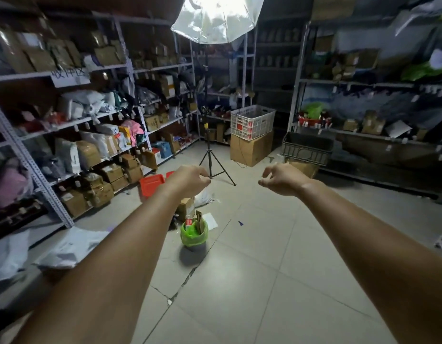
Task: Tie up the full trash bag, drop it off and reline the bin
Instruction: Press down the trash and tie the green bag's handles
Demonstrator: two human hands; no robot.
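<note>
A small bin lined with a green trash bag (pixel 193 237) stands on the tiled floor ahead of me, left of centre. Cardboard scraps and a plastic bottle stick out of its top. Both my arms are stretched forward above the floor. My left hand (pixel 187 181) hangs in the air above and beyond the bin, fingers curled loosely and holding nothing. My right hand (pixel 282 178) is at the same height further right, fingers apart and empty. Neither hand touches the bag.
Metal shelves packed with parcels line the left (pixel 95 115) and right (pixel 363 108) sides. A light stand tripod (pixel 211 160) with an umbrella stands ahead. A red tray (pixel 151 184), a small box (pixel 185 207) and loose paper lie near the bin. A white crate sits on a cardboard box (pixel 251 147).
</note>
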